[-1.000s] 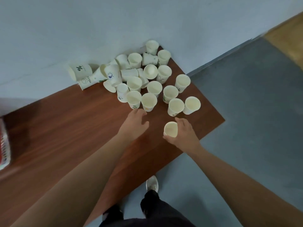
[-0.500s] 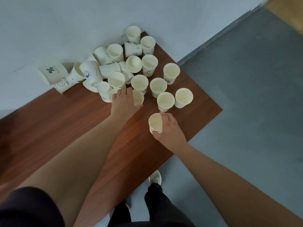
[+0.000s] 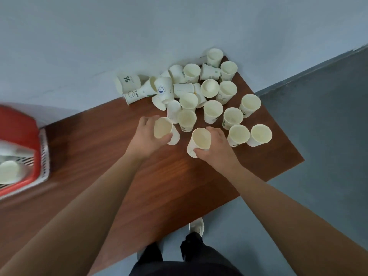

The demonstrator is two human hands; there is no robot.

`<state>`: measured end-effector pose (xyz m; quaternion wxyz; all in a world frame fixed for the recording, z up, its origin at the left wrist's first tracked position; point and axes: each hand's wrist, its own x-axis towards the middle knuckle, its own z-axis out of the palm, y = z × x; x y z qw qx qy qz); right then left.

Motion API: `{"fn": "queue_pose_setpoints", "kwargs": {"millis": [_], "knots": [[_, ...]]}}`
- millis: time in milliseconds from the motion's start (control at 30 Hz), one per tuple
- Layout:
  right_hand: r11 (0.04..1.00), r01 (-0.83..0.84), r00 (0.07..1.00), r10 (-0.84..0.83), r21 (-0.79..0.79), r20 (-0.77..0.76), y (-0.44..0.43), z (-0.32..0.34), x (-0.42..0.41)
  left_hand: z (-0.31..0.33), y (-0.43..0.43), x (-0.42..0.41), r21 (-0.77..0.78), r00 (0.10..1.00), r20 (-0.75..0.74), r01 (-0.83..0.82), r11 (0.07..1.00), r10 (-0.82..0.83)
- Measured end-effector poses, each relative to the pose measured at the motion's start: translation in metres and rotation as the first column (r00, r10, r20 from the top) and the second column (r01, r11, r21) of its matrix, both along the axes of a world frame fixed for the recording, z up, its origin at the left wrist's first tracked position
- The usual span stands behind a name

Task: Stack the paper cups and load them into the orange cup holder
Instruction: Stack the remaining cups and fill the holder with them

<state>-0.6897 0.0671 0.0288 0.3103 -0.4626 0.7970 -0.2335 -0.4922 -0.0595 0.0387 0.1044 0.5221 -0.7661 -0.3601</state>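
1. Left hand (image 3: 145, 138): fingers and thumb curled round a paper cup (image 3: 162, 130), which is tilted with its mouth up.
2. Right hand (image 3: 217, 150): fingers and thumb wrapped round a second paper cup (image 3: 199, 142), also tilted, just beside the first and apart from it.
3. Loose cups (image 3: 213, 112): standing upright just beyond both sets of fingertips.
4. Toppled cups (image 3: 127, 81): farther out, against the wall (image 3: 179, 26).
5. Orange cup holder (image 3: 20, 128): on the table (image 3: 99, 156), well left of the left fingers, blurred, with pale cups inside.

A reddish-brown wood-grain desk (image 3: 99, 156) runs from the lower left to the centre right of the frame, set against a pale blue-grey wall (image 3: 99, 36) across the top. Grey floor (image 3: 328, 136) fills the right side. At the bottom centre are a white shoe (image 3: 196, 226) and dark trousers (image 3: 187, 261).
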Motion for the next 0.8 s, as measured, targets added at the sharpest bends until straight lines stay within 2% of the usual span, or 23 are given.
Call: {"fn": "queue_pose_setpoints", "kwargs": {"millis": [233, 467, 600, 800], "knots": [[0.970, -0.229, 0.973, 0.231, -0.086, 0.012, -0.078, 0.037, 0.125, 0.032, -0.008, 0.179, -0.049, 0.934, 0.052, -0.351, 0.935, 0.353], [0.914, -0.387, 0.919, 0.393, -0.122, 0.030, -0.125, 0.052, 0.280, 0.050, -0.003, 0.361, -0.154, 0.756, -0.019, -0.648, 0.746, 0.654], [0.891, -0.436, 0.897, 0.441, -0.125, 0.019, -0.139, 0.053, 0.351, 0.044, -0.015, 0.428, -0.146, 0.709, -0.029, -0.701, 0.698, 0.705], [0.898, -0.431, 0.902, 0.431, -0.088, -0.029, -0.161, 0.045, 0.403, 0.012, -0.059, 0.463, -0.112, 0.774, 0.007, -0.629, 0.769, 0.634]]}}
